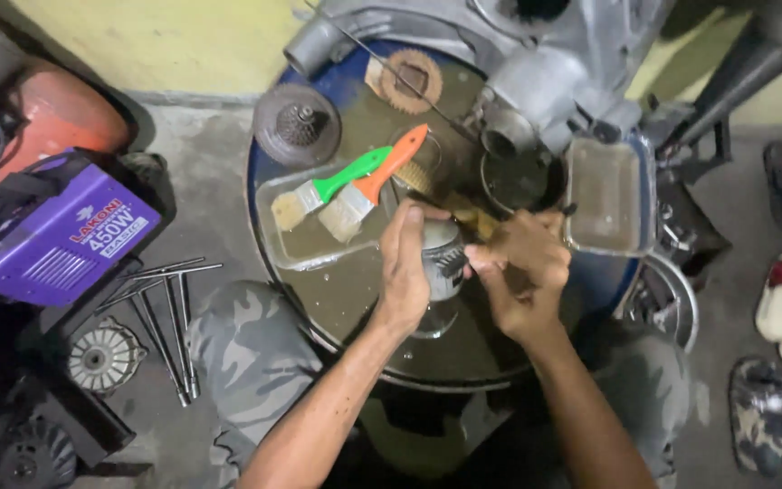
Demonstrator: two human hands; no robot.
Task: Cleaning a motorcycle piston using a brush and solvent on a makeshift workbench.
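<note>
Concrete floor workshop, with a round blue steel drum lid [269, 195] working as the bench. The left hand [406, 263] is wrapping around a small grey ribbed metal cylinder [445, 258] at the middle of the drum, while the right hand [519, 272] is pinching a thin brush [463, 215] against it. Just beyond, green-handled [323, 192] and orange-handled paintbrushes [371, 183] are lying in a clear plastic tray [305, 249]; T-handle wrenches [166, 312] are sitting on the floor.
</note>
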